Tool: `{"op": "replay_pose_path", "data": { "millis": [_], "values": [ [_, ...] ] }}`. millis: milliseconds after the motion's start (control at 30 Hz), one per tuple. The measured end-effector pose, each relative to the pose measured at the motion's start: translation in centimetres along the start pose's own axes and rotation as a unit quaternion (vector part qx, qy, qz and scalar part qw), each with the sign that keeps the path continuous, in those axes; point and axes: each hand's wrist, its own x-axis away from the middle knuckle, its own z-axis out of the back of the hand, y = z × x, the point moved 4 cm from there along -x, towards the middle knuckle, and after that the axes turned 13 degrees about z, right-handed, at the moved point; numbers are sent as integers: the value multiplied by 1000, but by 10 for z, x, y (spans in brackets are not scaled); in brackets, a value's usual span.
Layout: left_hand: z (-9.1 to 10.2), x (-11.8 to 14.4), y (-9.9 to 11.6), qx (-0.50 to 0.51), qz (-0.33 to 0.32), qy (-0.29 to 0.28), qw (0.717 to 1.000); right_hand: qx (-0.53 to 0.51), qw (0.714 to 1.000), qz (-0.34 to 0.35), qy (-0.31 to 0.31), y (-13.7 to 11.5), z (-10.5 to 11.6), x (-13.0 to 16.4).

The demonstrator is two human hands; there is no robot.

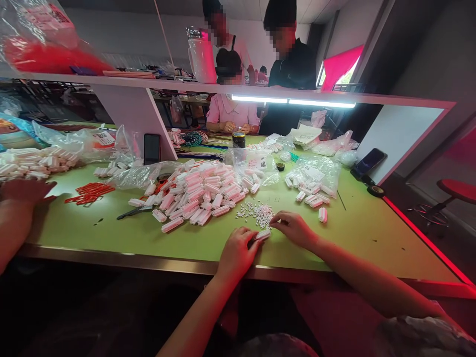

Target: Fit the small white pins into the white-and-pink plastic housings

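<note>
A co-worker's hand [22, 191] rests at the far left edge of the green table [353, 233], beside red strips [89, 192] and a clear bag [55, 148] that spills white connector housings onto the surface. Dark tweezers [134, 212] lie just left of the central heap of white housings [197, 193]. The left hand [238, 250] and the right hand [293, 229] meet near the table's front edge, both pinching a single white housing [262, 234] between their fingertips; neither hand is clenched and neither has let go. Just behind this housing lies a scatter of tiny white parts [260, 213].

Risk, as a judgement: the housing is held close to the table's edge, so a slip of either pinch could send it to the floor; a sweep of the right wrist could scatter the tiny parts, which lie loose and uncontained.

Containers: the open bag [256, 161] behind the heap holds a few housings and a label; the bag on the right [316, 176] holds more, several spilling from its mouth; a small dark jar [238, 139] stands farther back, its contents not visible.
</note>
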Motion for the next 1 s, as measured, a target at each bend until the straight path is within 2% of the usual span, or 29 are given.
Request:
{"op": "replay_pose_path", "data": {
  "millis": [300, 533, 633, 800, 900, 1000],
  "values": [
    [0, 6, -2, 6, 3, 18, 1000, 11, 999, 30, -28, -7, -12, 4],
    [-1, 6, -2, 12, 13, 8, 1000, 79, 993, 57, -62, -12, -19, 6],
    [-1, 7, -2, 15, 11, 11, 1000, 149, 980, 89, -93, -17, -20, 8],
    [-2, 6, -3, 14, 13, 10, 1000, 277, 932, 174, -155, -27, -23, 12],
    [-2, 6, -3, 14, 8, 11, 1000, 295, 916, 203, -183, -32, -23, 14],
    [-1, 6, -2, 14, 5, 9, 1000, 283, 918, 203, -191, -35, -23, 15]
  ]
}}
